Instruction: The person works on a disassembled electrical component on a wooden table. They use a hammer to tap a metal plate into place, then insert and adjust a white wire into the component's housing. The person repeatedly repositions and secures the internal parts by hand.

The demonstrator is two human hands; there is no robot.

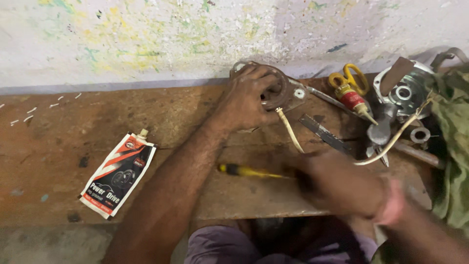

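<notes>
The round metal housing sits at the far edge of the wooden counter, against the paint-flecked wall, and every place below is given relative to it. It looks like a cast or pressed metal part, brown with rust and grime, ring-shaped with a dark opening at its middle and a flat lug carrying a pale washer on its right side. It will probably handle as heavy and rigid for its size; the rusty, possibly greasy surface may be slippery, so the rim and the lug look like the soundest places to take hold, not the cream cable that trails out from under it toward the person. The left hand lies over the top of the housing, fingers wrapped around its rim and clamped on it. The right hand, nearer the person and to the right of the housing, is blurred by motion; it appears closed around the handle end of a yellow screwdriver, whose shaft points left, though the blur leaves the grip itself uncertain. Right of the housing lie a utility knife, yellow-handled scissors, a small red tube with a nozzle, a round silver motor cover and a green cloth. Well to the left of the housing, a flat black, red and white pouch with a spout lies on the counter
</notes>
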